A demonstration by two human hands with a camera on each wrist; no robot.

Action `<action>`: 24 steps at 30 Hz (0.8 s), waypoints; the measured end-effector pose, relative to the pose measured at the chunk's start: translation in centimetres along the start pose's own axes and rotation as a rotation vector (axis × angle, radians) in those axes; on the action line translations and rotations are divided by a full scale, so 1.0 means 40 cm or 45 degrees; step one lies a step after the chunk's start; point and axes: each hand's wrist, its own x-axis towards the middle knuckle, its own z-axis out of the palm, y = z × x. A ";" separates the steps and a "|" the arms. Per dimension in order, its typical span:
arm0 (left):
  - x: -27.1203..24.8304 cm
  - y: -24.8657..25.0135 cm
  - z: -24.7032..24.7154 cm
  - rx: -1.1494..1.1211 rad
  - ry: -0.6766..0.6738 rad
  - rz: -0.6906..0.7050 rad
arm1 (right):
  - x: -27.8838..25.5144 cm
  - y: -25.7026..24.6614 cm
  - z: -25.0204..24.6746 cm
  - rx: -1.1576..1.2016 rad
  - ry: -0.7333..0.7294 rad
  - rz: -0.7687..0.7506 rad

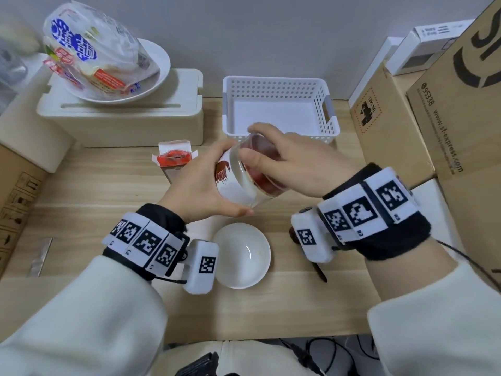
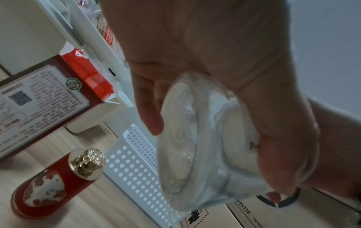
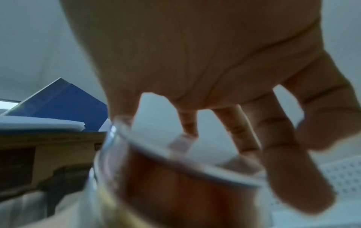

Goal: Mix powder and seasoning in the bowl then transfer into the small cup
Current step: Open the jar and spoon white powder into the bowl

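A glass jar (image 1: 235,185) with white powder in it is held tilted above the table. My left hand (image 1: 200,185) grips its body from the left and below; the left wrist view shows the jar's base (image 2: 187,146) and the powder through the glass. My right hand (image 1: 295,161) curls over the jar's clear, red-lined lid (image 1: 264,180), thumb and fingers round its rim. In the right wrist view the lid (image 3: 175,174) sits right under my fingers (image 3: 289,154). A small white bowl (image 1: 244,256) stands on the table just below the jar and looks empty.
A white perforated basket (image 1: 279,109) stands behind the hands. An open red and white carton (image 1: 173,158) stands left of the jar, and a red bottle with a gold cap (image 2: 48,188) beside it. Cardboard boxes (image 1: 433,109) line the right side. A thin dark object (image 1: 320,272) lies under my right wrist.
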 end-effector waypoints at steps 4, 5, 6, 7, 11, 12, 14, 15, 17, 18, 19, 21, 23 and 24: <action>-0.012 -0.016 0.018 -0.065 -0.037 -0.004 | -0.019 0.003 -0.030 0.254 -0.243 -0.163; -0.016 -0.017 0.022 -0.119 -0.032 -0.023 | -0.025 0.004 -0.037 0.287 -0.269 -0.182; -0.018 -0.018 0.025 -0.163 -0.024 -0.038 | -0.027 0.003 -0.038 0.303 -0.229 -0.163; -0.018 -0.019 0.028 -0.184 -0.015 -0.042 | -0.027 -0.001 -0.035 0.280 -0.165 -0.103; -0.015 -0.024 0.029 -0.150 -0.035 -0.029 | -0.016 -0.006 -0.014 -0.064 -0.133 0.040; -0.018 -0.023 0.029 -0.160 -0.049 -0.028 | -0.017 -0.004 -0.014 -0.041 -0.139 0.022; -0.025 -0.023 0.033 -0.217 -0.095 -0.032 | -0.027 -0.004 -0.023 0.041 -0.163 -0.048; -0.029 -0.026 0.037 -0.261 -0.118 -0.038 | -0.031 -0.005 -0.029 0.040 -0.177 -0.102; -0.034 -0.033 0.044 -0.344 -0.151 -0.043 | -0.035 -0.007 -0.036 -0.032 -0.193 -0.230; -0.035 -0.035 0.045 -0.368 -0.164 -0.041 | -0.036 -0.009 -0.038 -0.073 -0.202 -0.301; -0.035 -0.036 0.046 -0.386 -0.178 -0.035 | -0.035 -0.007 -0.037 -0.094 -0.208 -0.373; -0.036 -0.036 0.040 -0.423 -0.195 -0.035 | -0.032 -0.004 -0.035 -0.112 -0.226 -0.497; -0.036 -0.034 0.032 -0.455 -0.166 -0.041 | -0.026 0.004 -0.028 -0.116 -0.232 -0.544; -0.036 -0.033 0.030 -0.458 -0.142 -0.038 | -0.022 0.007 -0.021 -0.064 -0.220 -0.542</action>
